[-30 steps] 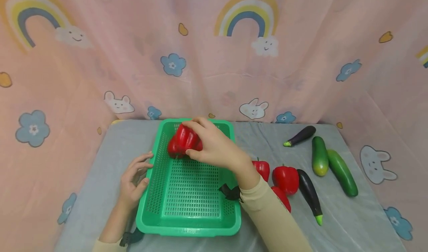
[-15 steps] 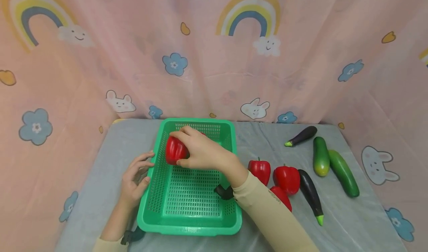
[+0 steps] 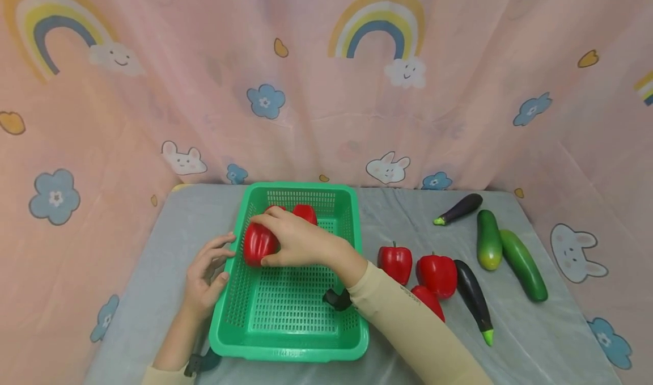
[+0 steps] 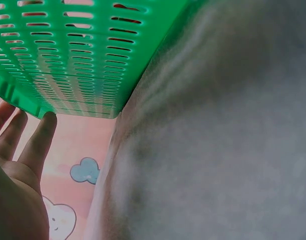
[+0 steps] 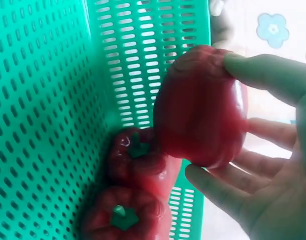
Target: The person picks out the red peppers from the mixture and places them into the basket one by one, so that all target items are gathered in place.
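My right hand (image 3: 298,242) pinches a glossy red bell pepper (image 3: 257,245) at the left side of a green plastic basket (image 3: 288,352). In the right wrist view, the thumb is on one end of this held pepper (image 5: 200,110) and the fingers on the other. Beyond it, two more red peppers lie at the basket's far end; one pepper (image 3: 305,212) shows past the hand. The fingertips of my left hand (image 3: 201,277) touch the basket's left rim from outside, with the fingers loosely bent. The left wrist view shows the slotted basket wall (image 4: 82,60) above that hand.
Right of the basket lie several red peppers, one pepper (image 3: 395,265) closest to it. A dark eggplant (image 3: 473,294) lies beside them. Farther right are another eggplant (image 3: 461,209) and two green cucumber-like vegetables, one a cucumber (image 3: 524,265). A patterned curtain (image 3: 316,130) stands behind the grey cloth.
My right hand has moved the held pepper leftward and nearer to me within the basket. The peppers behind it have come partly into view. The left hand stays at the rim.
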### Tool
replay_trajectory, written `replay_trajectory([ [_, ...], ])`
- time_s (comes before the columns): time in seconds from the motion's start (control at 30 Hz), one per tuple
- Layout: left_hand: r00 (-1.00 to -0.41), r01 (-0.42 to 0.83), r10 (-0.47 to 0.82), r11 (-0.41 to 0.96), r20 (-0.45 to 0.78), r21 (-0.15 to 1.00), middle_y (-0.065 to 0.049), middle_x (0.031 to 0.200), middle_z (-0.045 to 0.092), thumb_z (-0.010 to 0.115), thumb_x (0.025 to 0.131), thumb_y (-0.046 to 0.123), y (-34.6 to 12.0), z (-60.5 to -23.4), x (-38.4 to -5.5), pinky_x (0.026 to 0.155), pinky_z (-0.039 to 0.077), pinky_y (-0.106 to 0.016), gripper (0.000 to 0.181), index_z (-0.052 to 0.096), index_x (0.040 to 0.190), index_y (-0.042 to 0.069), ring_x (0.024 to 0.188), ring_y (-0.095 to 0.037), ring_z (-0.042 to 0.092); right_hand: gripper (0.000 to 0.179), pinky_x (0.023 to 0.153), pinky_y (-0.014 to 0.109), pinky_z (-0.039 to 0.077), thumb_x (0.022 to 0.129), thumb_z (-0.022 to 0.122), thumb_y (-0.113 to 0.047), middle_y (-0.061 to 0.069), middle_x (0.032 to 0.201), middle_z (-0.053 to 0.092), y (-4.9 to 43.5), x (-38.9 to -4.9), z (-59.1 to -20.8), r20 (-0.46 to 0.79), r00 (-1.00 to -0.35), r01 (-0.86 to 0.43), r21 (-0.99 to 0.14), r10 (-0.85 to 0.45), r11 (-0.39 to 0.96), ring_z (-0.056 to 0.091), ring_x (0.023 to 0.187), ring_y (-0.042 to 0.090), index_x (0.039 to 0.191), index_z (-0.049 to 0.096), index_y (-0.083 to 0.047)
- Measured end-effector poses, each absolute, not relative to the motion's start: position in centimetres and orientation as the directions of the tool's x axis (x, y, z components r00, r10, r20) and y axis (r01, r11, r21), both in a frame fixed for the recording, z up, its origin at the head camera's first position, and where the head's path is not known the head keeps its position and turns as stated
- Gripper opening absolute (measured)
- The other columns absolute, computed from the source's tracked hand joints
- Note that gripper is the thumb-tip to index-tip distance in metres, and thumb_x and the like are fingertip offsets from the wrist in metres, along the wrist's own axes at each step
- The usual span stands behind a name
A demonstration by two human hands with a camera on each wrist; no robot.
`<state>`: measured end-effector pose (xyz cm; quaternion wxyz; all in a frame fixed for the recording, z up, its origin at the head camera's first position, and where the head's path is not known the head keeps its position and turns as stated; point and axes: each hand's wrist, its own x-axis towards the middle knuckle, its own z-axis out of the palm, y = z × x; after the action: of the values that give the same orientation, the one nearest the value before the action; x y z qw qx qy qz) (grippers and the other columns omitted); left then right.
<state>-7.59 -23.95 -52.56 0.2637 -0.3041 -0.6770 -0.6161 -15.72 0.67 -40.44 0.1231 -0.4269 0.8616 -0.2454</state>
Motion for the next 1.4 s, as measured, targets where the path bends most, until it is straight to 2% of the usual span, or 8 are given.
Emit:
replay_trajectory([
  [0.13, -0.681, 0.732, 0.086, 0.054, 0.727, 0.679, -0.035, 0.141, 0.060, 0.063, 0.094, -0.002, -24.0, -52.6, -7.5, 0.112, 0.053, -0.034, 0.027, 0.064, 0.114, -0.020, 0.143, -0.037, 0.057, 0.089, 0.094, 0.036, 0.062, 0.086, 0.093, -0.034, 0.007, 0.149, 0.056, 0.7, -15.8, -41.1, -0.032, -0.613, -0.649, -0.549, -0.789, 0.527, 0.057, 0.132, 0.020, 0.162, 0.049, -0.015],
  [0.3, -0.686, 0.727, 0.083, 0.053, 0.722, 0.685, -0.035, 0.142, 0.060, 0.064, 0.097, 0.000, -24.0, -52.7, -7.5, 0.111, 0.053, -0.033, 0.026, 0.064, 0.115, -0.020, 0.144, -0.037, 0.057, 0.095, 0.094, 0.038, 0.063, 0.083, 0.095, -0.034, 0.003, 0.149, 0.057, 0.7, -15.7, -42.0, -0.056, -0.617, -0.635, -0.554, -0.785, 0.539, 0.056, 0.133, 0.019, 0.164, 0.048, -0.017],
  [0.7, -0.692, 0.721, 0.081, 0.053, 0.717, 0.690, -0.034, 0.142, 0.061, 0.061, 0.092, -0.006, -24.1, -53.2, -7.5, 0.108, 0.054, -0.031, 0.027, 0.064, 0.115, -0.019, 0.144, -0.036, 0.057, 0.091, 0.099, 0.038, 0.061, 0.087, 0.093, -0.035, 0.002, 0.150, 0.056, 0.7, -15.5, -42.6, -0.079, -0.560, -0.671, -0.541, -0.825, 0.507, 0.056, 0.132, 0.017, 0.164, 0.048, -0.018],
  [0.97, -0.698, 0.716, 0.071, 0.058, 0.712, 0.696, -0.034, 0.142, 0.061, 0.059, 0.088, -0.009, -24.1, -53.2, -7.5, 0.109, 0.054, -0.031, 0.030, 0.064, 0.115, -0.019, 0.144, -0.035, 0.057, 0.091, 0.096, 0.037, 0.062, 0.085, 0.095, -0.037, 0.001, 0.146, 0.058, 0.3, -15.5, -43.4, -0.113, -0.539, -0.698, -0.495, -0.835, 0.518, 0.057, 0.129, 0.016, 0.163, 0.050, -0.019],
  [1.2, -0.687, 0.726, 0.074, 0.048, 0.723, 0.686, -0.034, 0.143, 0.060, 0.060, 0.093, -0.006, -24.1, -53.1, -7.4, 0.109, 0.054, -0.032, 0.027, 0.063, 0.115, -0.021, 0.144, -0.035, 0.057, 0.091, 0.096, 0.040, 0.062, 0.085, 0.095, -0.038, 0.000, 0.146, 0.058, 0.2, -15.5, -43.9, -0.146, -0.544, -0.698, -0.468, -0.826, 0.542, 0.056, 0.130, 0.016, 0.163, 0.050, -0.020],
  [1.4, -0.695, 0.719, 0.073, 0.054, 0.715, 0.693, -0.034, 0.142, 0.061, 0.060, 0.091, -0.008, -24.0, -53.0, -7.3, 0.109, 0.054, -0.031, 0.027, 0.063, 0.115, -0.020, 0.144, -0.036, 0.057, 0.090, 0.096, 0.041, 0.062, 0.084, 0.096, -0.041, 0.000, 0.146, 0.059, 0.1, -15.3, -44.0, -0.143, -0.567, -0.685, -0.465, -0.811, 0.561, 0.057, 0.129, 0.017, 0.161, 0.053, -0.021],
])
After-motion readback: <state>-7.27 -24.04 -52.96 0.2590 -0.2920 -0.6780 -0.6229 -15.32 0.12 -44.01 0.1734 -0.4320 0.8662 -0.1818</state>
